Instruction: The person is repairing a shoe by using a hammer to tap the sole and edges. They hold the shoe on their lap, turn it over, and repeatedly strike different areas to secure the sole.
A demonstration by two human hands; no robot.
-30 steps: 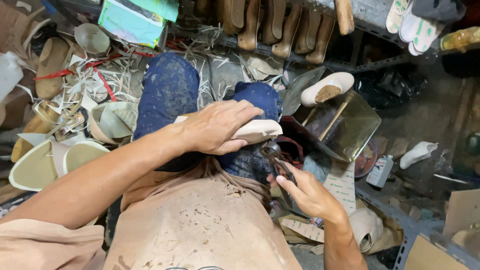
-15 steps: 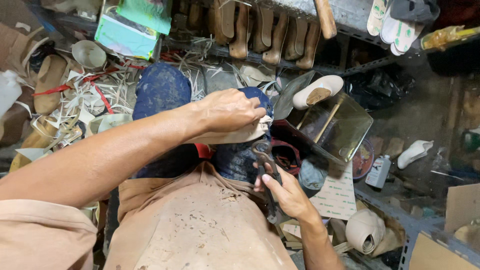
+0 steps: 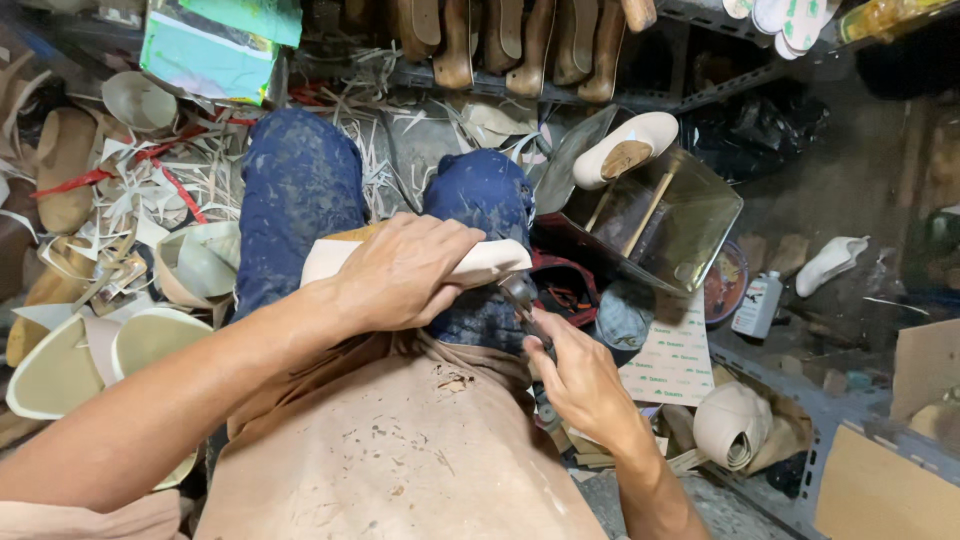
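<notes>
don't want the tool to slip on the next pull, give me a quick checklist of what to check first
1. Left hand presses the pale shoe piece down on the lap: ok.
2. Right hand wraps the dark metal tool: ok.
3. Tool head meets the edge of the shoe piece: ok; whether it grips the edge, cannot tell.
4. Left fingers lie apart from the tool head: ok, though close.
5. Apron covers the lap under the work: ok.
6. Space by the right elbow: not ok, a paper roll and a metal tray crowd that side.
</notes>
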